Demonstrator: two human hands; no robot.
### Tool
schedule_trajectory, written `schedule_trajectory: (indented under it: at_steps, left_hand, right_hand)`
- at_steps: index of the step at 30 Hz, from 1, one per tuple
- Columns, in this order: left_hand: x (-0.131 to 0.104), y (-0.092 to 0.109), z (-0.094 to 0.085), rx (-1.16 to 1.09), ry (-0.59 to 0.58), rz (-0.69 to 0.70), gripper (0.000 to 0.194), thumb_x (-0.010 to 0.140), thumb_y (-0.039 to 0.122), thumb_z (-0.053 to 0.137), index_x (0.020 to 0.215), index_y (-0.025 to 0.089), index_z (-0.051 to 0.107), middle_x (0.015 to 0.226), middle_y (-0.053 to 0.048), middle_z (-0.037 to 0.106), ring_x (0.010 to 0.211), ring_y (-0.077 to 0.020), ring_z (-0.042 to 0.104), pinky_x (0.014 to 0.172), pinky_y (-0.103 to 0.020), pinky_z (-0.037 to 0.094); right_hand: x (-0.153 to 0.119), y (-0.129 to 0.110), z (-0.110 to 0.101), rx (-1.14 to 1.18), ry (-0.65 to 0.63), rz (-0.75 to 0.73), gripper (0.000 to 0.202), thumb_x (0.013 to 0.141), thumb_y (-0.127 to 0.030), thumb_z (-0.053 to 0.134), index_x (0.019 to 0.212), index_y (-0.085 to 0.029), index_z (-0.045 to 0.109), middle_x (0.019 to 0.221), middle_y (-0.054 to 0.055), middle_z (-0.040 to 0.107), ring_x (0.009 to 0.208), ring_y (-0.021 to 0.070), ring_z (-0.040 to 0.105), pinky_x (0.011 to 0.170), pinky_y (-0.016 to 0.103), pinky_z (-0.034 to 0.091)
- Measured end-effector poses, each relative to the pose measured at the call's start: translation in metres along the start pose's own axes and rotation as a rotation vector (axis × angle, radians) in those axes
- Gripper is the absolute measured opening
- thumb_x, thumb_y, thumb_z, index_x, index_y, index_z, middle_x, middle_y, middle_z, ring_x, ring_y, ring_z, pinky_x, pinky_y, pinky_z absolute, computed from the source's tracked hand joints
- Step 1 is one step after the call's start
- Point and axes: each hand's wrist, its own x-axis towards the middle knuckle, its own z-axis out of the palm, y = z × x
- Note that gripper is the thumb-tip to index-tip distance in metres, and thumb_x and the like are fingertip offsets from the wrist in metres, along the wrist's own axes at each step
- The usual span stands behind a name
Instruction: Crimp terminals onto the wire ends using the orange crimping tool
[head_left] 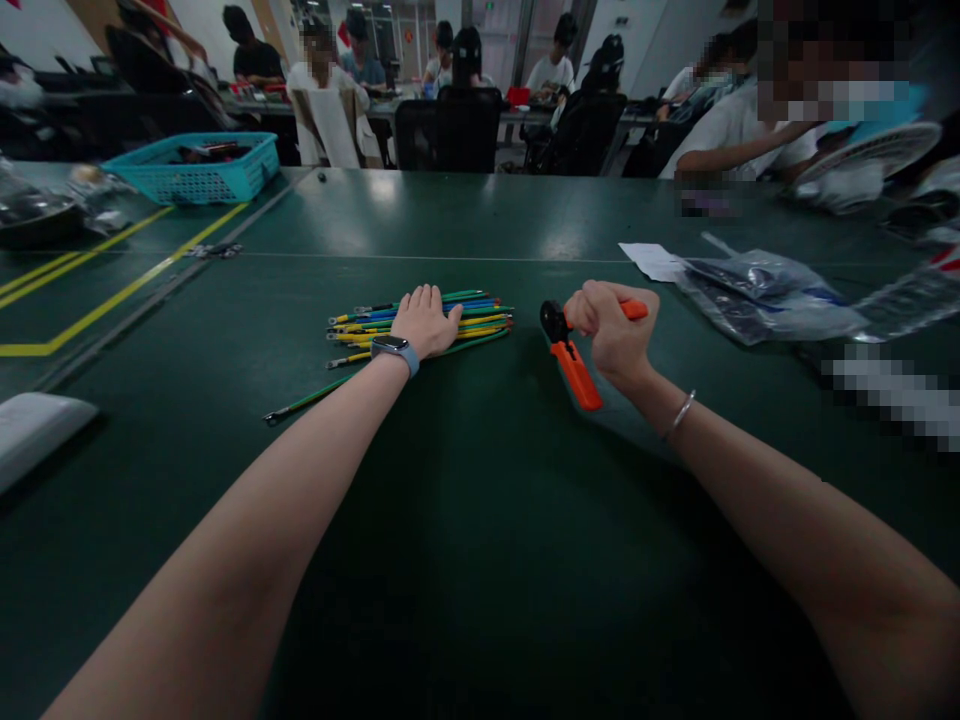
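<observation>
The left hand (pixel 427 318), open and palm down, lay on one bundle of wires (pixel 487 320), green, blue and yellow, overlapping too closely to count, on the dark green tabletop (pixel 465 500). One green wire (pixel 311 399) stuck out toward the near left. Just right of the bundle, the right hand (pixel 621 325) gripped one plier-like tool (pixel 577 378) by one of its two orange handles. One turquoise basket (pixel 199 182) stood far left; one white sheet (pixel 651 262) lay beyond the tool.
</observation>
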Motion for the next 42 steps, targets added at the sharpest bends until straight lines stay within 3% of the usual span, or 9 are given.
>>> schedule_trajectory:
  at_steps: [21,36,42]
  left_hand:
    - [0.015,-0.003,-0.006,-0.036,-0.027,-0.025,0.083,0.099,0.058,0.010,0.159,0.002,0.021,0.168,-0.015,0.019,0.157,-0.0253,0.015,0.128,-0.039,0.013]
    - [0.027,-0.009,-0.003,-0.048,-0.009,-0.028,0.080,0.099,0.056,0.010,0.159,0.005,0.025,0.167,-0.013,0.025,0.156,-0.0259,0.019,0.128,-0.041,0.015]
    - [0.025,-0.006,-0.004,-0.037,0.006,-0.019,0.082,0.100,0.054,0.011,0.156,-0.003,0.026,0.166,-0.017,0.025,0.155,-0.0280,0.021,0.128,-0.042,0.016]
  right_hand:
    - [-0.001,-0.004,0.003,0.013,-0.001,0.025,0.059,0.090,-0.046,0.064,0.044,-0.023,0.035,0.043,-0.005,0.031,0.040,0.0080,0.030,0.045,0.032,0.025]
    - [-0.001,-0.008,0.005,-0.029,0.001,0.044,0.061,0.089,-0.052,0.063,0.044,-0.024,0.032,0.042,-0.004,0.029,0.040,0.0091,0.029,0.044,0.034,0.026]
    - [0.000,-0.004,0.004,0.005,-0.012,0.040,0.060,0.089,-0.048,0.065,0.044,-0.023,0.033,0.043,-0.004,0.029,0.040,0.0090,0.028,0.044,0.034,0.025]
